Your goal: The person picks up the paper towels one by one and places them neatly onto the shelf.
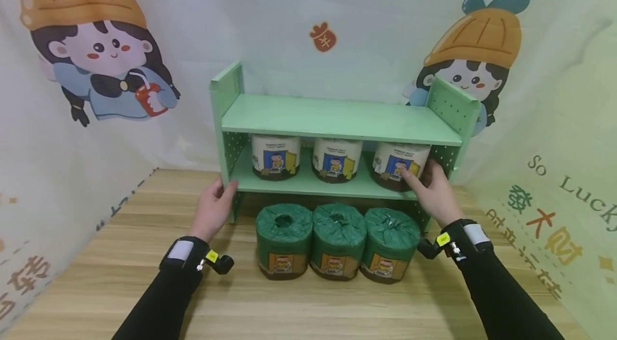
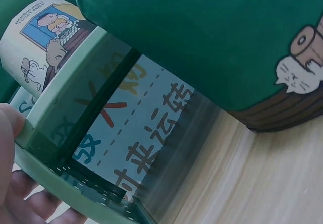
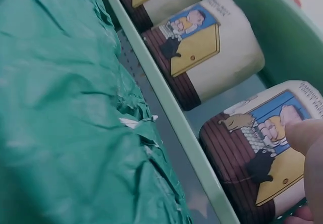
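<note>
A light green two-tier shelf (image 1: 337, 118) stands at the back of the table. On its lower board sit three white toilet paper rolls in a row, the left (image 1: 276, 158), middle (image 1: 336, 160) and right (image 1: 391, 163), with printed cartoon wrappers. My right hand (image 1: 439, 195) holds the right roll, thumb on its front and fingers around its right side, partly hidden behind it. At the shelf's left end, my left hand (image 1: 213, 209) grips the side panel (image 2: 75, 196), with the thumb in front and fingers on the outer face.
Three green-wrapped toilet paper rolls, the left (image 1: 284, 241), middle (image 1: 338, 243) and right (image 1: 390, 246), stand side by side on the wooden table (image 1: 308, 310) before the shelf. A printed cloth backdrop (image 1: 270, 19) hangs behind and along both sides.
</note>
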Demonstrator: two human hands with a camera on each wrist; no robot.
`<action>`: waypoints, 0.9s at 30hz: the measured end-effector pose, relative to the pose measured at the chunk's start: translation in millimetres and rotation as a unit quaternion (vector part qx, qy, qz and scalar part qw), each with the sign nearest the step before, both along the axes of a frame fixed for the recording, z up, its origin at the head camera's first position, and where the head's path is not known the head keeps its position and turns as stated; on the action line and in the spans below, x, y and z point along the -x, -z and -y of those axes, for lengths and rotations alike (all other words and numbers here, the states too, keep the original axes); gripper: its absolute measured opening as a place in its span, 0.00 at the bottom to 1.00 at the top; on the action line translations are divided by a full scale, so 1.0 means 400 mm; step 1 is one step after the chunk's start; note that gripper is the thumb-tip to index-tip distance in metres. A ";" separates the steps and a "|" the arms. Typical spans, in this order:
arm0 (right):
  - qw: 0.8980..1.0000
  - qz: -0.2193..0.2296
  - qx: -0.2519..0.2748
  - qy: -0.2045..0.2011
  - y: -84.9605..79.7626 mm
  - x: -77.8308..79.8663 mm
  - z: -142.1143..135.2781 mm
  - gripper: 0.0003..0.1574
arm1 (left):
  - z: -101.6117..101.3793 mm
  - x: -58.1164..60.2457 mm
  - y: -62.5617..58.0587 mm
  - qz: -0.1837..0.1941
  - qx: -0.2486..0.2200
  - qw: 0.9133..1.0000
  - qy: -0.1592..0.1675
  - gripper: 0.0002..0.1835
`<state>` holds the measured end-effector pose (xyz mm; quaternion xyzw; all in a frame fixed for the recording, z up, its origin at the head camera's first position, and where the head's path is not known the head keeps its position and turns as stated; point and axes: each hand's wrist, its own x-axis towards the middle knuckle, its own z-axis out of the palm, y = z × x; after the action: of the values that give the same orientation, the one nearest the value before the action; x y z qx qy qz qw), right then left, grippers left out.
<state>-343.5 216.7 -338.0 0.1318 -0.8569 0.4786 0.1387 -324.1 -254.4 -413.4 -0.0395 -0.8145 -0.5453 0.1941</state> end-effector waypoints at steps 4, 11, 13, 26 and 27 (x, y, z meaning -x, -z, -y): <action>1.000 -0.004 0.016 0.010 0.007 -0.032 -0.009 0.54 | 0.000 -0.004 0.003 -0.001 0.001 1.000 0.008 0.27; 0.992 -0.098 0.058 0.051 0.005 -0.085 -0.031 0.36 | -0.015 -0.035 -0.018 -0.008 0.011 1.000 0.021 0.30; 0.985 -0.122 0.074 0.096 0.002 -0.096 -0.040 0.31 | -0.022 -0.051 -0.030 -0.009 0.007 0.999 0.034 0.32; 0.982 -0.003 0.088 0.164 0.088 -0.044 -0.114 0.50 | -0.106 -0.207 -0.085 0.011 -0.019 0.998 0.055 0.38; 0.986 0.002 0.079 0.147 0.098 -0.037 -0.118 0.50 | -0.111 -0.210 -0.080 0.016 -0.026 0.997 0.068 0.38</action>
<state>-328.7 263.9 -377.3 -0.0081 -0.8265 0.5197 0.2161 -240.1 -209.9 -381.4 -0.0811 -0.7987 -0.5786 0.1441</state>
